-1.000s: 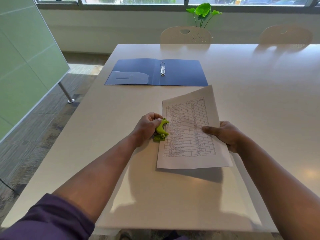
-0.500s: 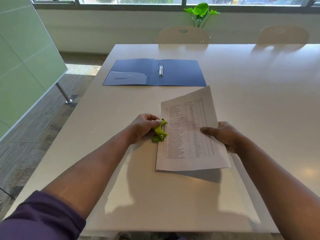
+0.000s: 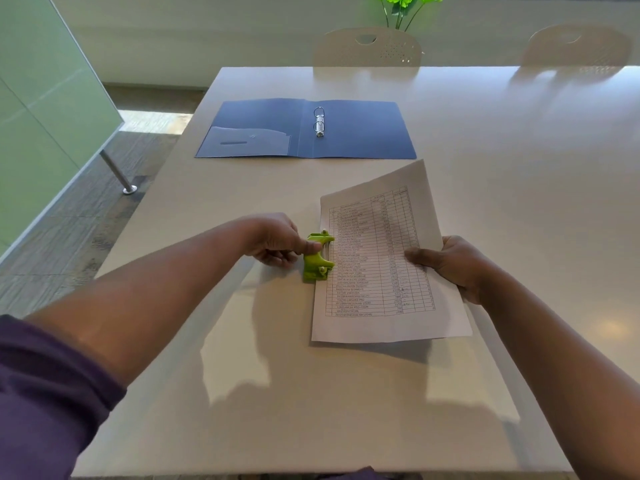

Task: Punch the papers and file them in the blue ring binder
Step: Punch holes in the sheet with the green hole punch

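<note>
Head: open binder [image 3: 360, 133], rings [image 3: 319, 121] paperless.

Office meeting room, long pale conference table [image 3: 485, 140], two perforated-back chairs [image 3: 367, 46] tucked in at its far side, frosted green glass partition [image 3: 45, 109] on metal feet, grey carpet tiles [image 3: 69, 244], potted plant [image 3: 403, 8] by the window wall

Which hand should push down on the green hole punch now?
Probably the left hand: it already holds the green hole punch at the papers' left edge. The right hand is busy gripping their right edge.
</note>
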`<state>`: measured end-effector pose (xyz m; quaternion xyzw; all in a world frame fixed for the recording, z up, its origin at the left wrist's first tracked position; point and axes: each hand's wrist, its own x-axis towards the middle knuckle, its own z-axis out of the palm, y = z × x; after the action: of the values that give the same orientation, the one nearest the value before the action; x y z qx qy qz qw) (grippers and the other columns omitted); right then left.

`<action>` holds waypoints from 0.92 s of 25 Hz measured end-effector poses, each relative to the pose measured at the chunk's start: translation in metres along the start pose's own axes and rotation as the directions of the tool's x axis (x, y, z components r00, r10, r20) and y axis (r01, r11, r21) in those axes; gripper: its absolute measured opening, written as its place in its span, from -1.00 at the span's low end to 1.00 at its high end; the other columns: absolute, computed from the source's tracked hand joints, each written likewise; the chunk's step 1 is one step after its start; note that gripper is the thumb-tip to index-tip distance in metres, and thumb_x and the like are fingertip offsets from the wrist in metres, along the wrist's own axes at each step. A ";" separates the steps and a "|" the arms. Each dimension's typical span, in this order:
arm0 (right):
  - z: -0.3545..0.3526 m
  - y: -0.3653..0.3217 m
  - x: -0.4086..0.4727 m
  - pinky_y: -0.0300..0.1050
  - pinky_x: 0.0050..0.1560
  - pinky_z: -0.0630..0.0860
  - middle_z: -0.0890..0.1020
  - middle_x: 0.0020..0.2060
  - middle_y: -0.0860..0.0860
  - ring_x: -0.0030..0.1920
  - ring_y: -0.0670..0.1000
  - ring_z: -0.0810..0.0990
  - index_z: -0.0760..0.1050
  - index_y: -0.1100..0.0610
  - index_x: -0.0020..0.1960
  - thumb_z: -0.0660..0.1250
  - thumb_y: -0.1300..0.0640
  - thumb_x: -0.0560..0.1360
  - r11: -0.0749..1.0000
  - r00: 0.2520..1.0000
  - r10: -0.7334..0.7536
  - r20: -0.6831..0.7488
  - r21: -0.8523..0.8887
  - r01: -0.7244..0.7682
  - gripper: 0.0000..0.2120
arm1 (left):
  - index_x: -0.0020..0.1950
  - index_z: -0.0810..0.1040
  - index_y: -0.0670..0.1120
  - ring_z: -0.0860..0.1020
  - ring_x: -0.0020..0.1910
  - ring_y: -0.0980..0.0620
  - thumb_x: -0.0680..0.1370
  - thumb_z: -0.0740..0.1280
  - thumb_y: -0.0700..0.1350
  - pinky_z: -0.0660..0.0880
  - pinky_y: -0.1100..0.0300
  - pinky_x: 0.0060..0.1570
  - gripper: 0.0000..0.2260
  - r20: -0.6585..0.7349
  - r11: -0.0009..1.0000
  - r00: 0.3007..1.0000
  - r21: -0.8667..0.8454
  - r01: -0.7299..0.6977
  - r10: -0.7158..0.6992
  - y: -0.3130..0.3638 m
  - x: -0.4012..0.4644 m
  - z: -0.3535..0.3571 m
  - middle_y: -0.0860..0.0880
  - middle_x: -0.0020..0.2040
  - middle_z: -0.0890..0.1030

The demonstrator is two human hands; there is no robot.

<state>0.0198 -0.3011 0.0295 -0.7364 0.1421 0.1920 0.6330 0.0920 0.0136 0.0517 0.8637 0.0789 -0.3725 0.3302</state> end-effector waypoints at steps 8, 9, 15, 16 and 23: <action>-0.003 0.002 0.005 -0.03 -0.29 0.69 0.77 -0.09 0.10 -0.16 0.14 0.78 0.60 0.19 0.12 0.44 0.17 0.56 1.000 1.000 0.004 0.027 0.013 -0.004 -0.83 | -0.17 0.62 -0.15 0.55 -0.54 0.12 0.51 0.35 0.31 0.40 0.36 -0.55 -0.51 -0.015 0.971 1.000 0.240 0.019 -0.016 -0.001 0.013 0.004 -0.04 -0.39 0.66; -0.003 0.001 0.006 -0.02 -0.28 0.69 0.77 -0.09 0.11 -0.15 0.14 0.78 0.59 0.21 0.13 0.44 0.17 0.56 1.000 1.000 0.003 0.030 0.018 -0.003 -0.82 | -0.18 0.62 -0.14 0.55 -0.55 0.13 0.51 0.34 0.32 0.38 0.37 -0.56 -0.50 -0.005 0.969 1.000 0.246 0.025 -0.025 -0.002 0.013 0.003 -0.04 -0.40 0.65; -0.004 0.005 0.008 0.01 -0.23 0.70 0.77 -0.07 0.15 -0.13 0.16 0.77 0.61 0.25 0.11 0.42 0.19 0.56 0.998 0.999 -0.015 0.040 0.055 0.013 -0.83 | -0.11 0.63 -0.16 0.59 -0.43 0.08 0.52 0.33 0.31 0.58 0.21 -0.21 -0.49 0.061 0.970 0.998 0.243 0.015 -0.031 0.001 0.016 -0.001 -0.10 -0.28 0.71; -0.003 0.005 0.007 0.01 -0.23 0.70 0.77 -0.06 0.15 -0.13 0.16 0.77 0.61 0.25 0.11 0.43 0.19 0.56 0.998 0.999 -0.018 0.041 0.053 0.016 -0.83 | -0.09 0.64 -0.17 0.61 -0.39 0.06 0.52 0.33 0.31 0.61 0.15 -0.09 -0.49 0.053 0.971 0.998 0.240 0.014 -0.028 0.001 0.015 0.000 -0.11 -0.26 0.71; -0.002 0.004 0.000 0.01 -0.22 0.70 0.75 0.01 0.18 -0.09 0.17 0.77 0.60 0.26 0.19 0.44 0.17 0.56 0.997 0.998 -0.049 0.035 0.057 0.046 -0.74 | -0.09 0.66 -0.13 0.62 -0.33 0.02 0.46 0.34 0.43 0.52 0.21 -0.21 -0.41 0.031 0.989 0.999 0.143 0.030 -0.035 -0.006 0.003 -0.001 -0.12 -0.22 0.73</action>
<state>0.0185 -0.3032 0.0264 -0.7179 0.1184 0.1861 0.6602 0.0920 0.0186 0.0473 0.8774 0.0604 -0.3969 0.2626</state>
